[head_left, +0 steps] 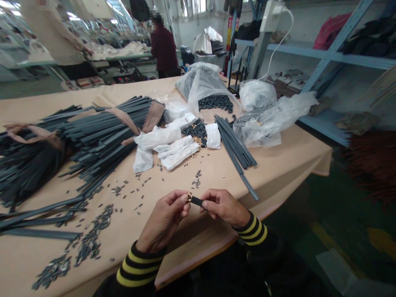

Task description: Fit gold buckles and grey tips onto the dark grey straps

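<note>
Near the table's front edge, my left hand (168,214) pinches a small gold metal buckle (189,198) between thumb and fingers. A short dark strap (196,201) runs from the buckle to my right hand (223,205), whose thumb and fingers are closed on its other end. Just beyond my hands, small dark pieces (196,180) lie scattered on the table. Further back are white wrapped packets (178,152), a pile of dark rings (195,128) with gold buckles by it, and a loose bunch of dark strips (236,144).
Large tied bundles of dark strips (102,132) cover the table's left side, with small dark pieces (91,239) heaped in front. Plastic bags (204,84) stand at the back. Blue shelving (312,51) is at right. A person (163,47) and another person's torso (49,33) are beyond the table.
</note>
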`<state>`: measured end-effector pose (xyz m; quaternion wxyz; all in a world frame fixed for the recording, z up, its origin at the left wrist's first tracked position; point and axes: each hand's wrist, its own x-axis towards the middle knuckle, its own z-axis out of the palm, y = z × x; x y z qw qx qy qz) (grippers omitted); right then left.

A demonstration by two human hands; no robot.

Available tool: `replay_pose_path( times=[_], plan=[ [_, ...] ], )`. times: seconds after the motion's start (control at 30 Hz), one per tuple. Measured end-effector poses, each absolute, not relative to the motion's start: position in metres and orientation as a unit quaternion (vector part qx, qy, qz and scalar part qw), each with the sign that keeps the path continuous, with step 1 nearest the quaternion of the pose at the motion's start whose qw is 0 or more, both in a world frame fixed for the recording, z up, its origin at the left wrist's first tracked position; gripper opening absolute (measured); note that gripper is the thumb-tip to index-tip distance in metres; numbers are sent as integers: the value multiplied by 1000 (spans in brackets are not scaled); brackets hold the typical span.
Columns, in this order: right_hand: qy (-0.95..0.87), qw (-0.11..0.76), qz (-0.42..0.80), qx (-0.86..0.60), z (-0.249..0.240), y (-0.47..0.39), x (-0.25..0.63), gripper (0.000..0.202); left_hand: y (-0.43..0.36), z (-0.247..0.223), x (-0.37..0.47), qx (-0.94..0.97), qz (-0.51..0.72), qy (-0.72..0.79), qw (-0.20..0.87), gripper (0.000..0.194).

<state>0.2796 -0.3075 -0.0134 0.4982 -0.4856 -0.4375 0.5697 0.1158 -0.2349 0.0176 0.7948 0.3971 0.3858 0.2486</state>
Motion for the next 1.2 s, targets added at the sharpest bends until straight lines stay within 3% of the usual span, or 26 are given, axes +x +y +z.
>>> replay_pose_path(
  times=[0.33, 0.53, 0.67, 0.93, 1.2],
  plan=[
    [-482, 482, 583, -442, -4, -312, 279, 14, -246, 18, 120, 294, 205, 343, 869, 17],
    [-520, 498, 410, -560, 9, -316, 268, 11, -258, 4, 133, 337, 247, 334, 845, 16],
    [-574, 490, 357, -551, 12, -318, 264, 14, -260, 4, 134, 369, 257, 340, 826, 17],
    [-565, 462, 382, -567, 7, -315, 265, 9, -262, 13, 120, 509, 239, 373, 738, 14],
    [-536, 446, 424, -578, 7, -315, 266, 7, -260, -3, 118, 459, 330, 407, 718, 14]
  ],
)
